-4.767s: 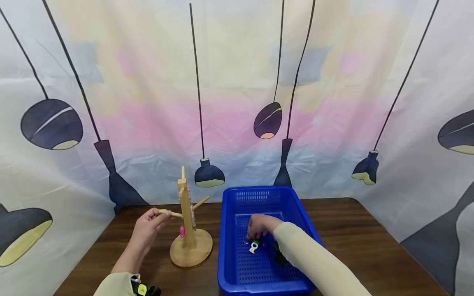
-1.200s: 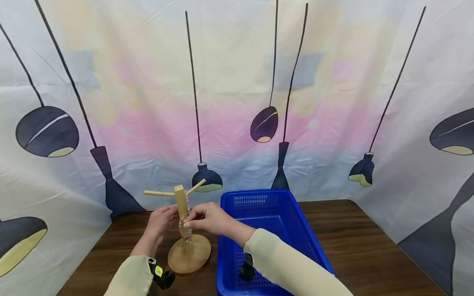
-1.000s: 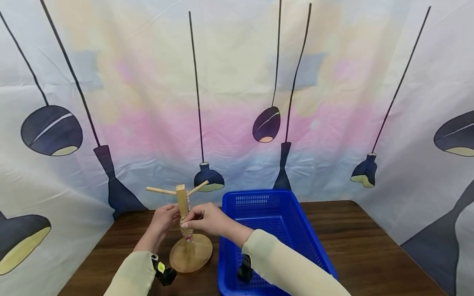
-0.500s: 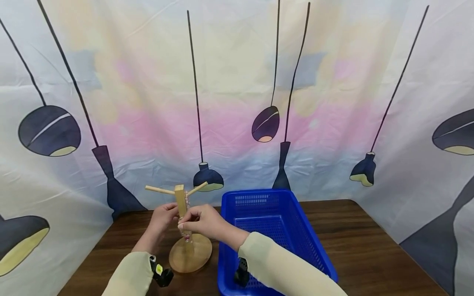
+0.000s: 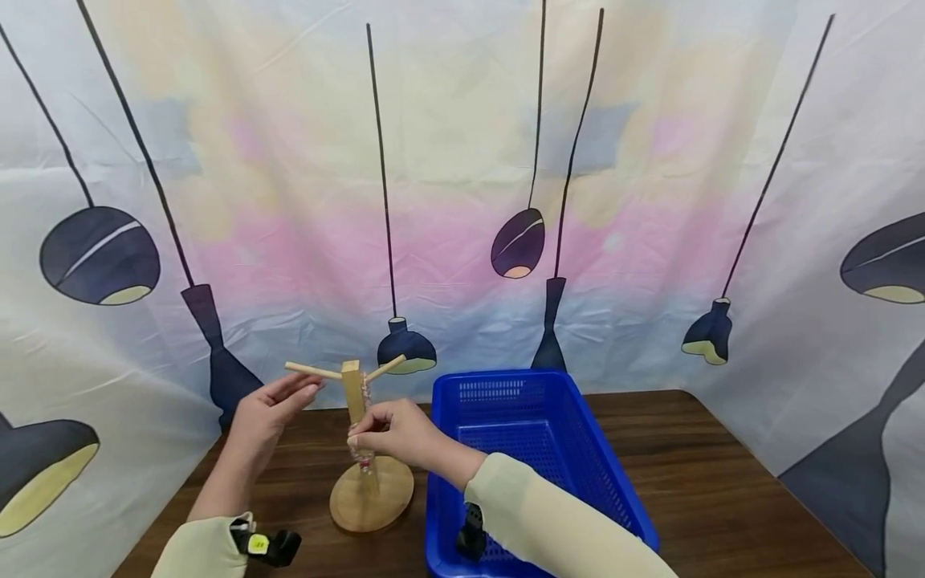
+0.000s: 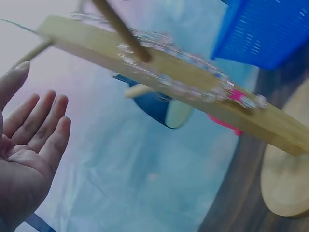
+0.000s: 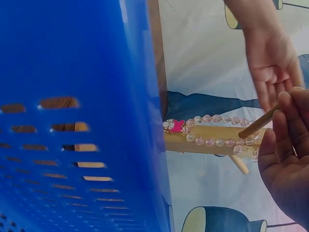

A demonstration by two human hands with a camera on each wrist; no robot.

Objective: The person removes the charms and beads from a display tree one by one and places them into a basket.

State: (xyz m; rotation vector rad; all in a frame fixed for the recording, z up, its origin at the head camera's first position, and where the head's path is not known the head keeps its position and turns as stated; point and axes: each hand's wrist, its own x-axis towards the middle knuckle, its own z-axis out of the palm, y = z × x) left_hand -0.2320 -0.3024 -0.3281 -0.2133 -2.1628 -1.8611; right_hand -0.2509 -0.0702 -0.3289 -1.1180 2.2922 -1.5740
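Fingers of right hand (image 5: 401, 433): pinching near peg (image 7: 260, 122) of wooden stand (image 5: 372, 506). Bead bracelet (image 7: 219, 143): looped on that peg. Left hand (image 5: 263, 413): fingers extended, holding nothing, just beside left peg (image 5: 307, 369). Step, apparently: settling bracelet; next move likely calls for releasing near peg.

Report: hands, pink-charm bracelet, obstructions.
Left hand empty, beside wooden stand. Right hand pinching front peg. Pink-charm bracelet hanging on that peg. No obstruction visible.
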